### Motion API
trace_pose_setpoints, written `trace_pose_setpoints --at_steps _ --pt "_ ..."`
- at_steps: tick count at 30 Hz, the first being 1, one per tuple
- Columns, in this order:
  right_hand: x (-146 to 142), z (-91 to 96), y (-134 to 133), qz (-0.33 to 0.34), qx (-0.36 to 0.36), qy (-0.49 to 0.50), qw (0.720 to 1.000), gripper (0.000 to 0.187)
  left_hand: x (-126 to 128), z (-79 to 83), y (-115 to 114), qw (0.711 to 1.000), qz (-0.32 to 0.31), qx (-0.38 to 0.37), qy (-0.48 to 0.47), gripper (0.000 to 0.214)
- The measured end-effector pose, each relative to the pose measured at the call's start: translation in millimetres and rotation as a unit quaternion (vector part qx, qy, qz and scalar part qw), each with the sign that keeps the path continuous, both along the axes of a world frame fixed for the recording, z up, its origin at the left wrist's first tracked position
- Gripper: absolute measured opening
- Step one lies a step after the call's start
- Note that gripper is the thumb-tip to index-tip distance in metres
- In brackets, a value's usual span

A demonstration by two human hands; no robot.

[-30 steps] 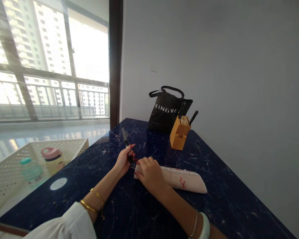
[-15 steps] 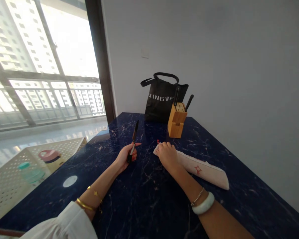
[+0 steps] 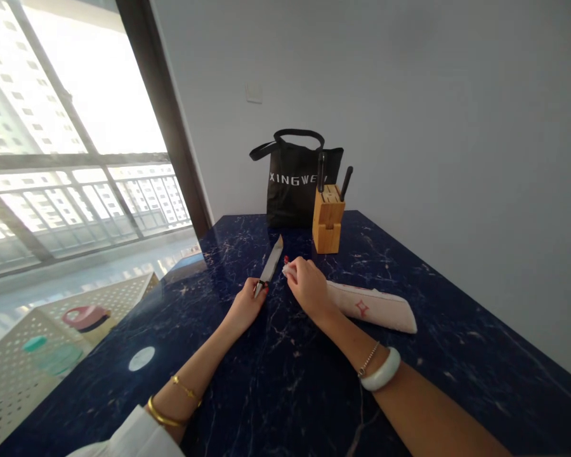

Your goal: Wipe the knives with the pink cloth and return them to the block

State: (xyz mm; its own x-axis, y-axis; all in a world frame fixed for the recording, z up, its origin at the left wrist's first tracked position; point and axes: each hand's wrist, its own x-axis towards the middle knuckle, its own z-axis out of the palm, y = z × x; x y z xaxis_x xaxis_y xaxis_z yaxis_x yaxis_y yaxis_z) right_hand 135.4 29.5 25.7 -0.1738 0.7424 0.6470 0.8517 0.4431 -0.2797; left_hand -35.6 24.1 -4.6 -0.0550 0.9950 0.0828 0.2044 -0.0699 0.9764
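A kitchen knife (image 3: pixel 272 261) points away from me, its broad blade bare and its handle in my closed left hand (image 3: pixel 248 304). Just right of the blade, my right hand (image 3: pixel 309 285) grips one end of a folded pale towel (image 3: pixel 372 306) with a pink star pattern. The rest of the towel lies on the table to the right, partly behind my wrist. Beyond my hands stands a wooden knife block (image 3: pixel 328 219) with two black-handled knives in its slots.
The dark blue marbled table (image 3: pixel 285 381) carries a black tote bag (image 3: pixel 290 197) behind the block and a white disc (image 3: pixel 141 358) at the left. Beside the table, a perforated cream basket (image 3: pixel 9 362) holds a green-capped bottle (image 3: pixel 52 357) and a pink-lidded container (image 3: pixel 86 317).
My left hand has turned the knife, so the flat of its blade now shows, and brought it nearer the towel. My right hand still grips the towel. The view has shifted slightly.
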Motion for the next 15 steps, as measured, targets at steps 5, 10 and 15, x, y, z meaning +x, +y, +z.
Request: trace_pose_setpoints --at_steps 5,10,15 --pt "-24 -2.8 -6 0.122 0.013 0.001 0.992 0.003 11 -1.3 -7 0.992 0.017 0.038 0.122 0.017" --pt "-28 -11.7 -1 0.140 -0.011 -0.007 0.990 0.010 13 -3.3 -3 0.985 0.019 0.012 0.168 0.014" --pt "-24 -13.2 -3 0.153 -0.011 0.024 0.988 0.008 13 -3.5 -3 0.977 0.016 0.017 0.212 0.015"
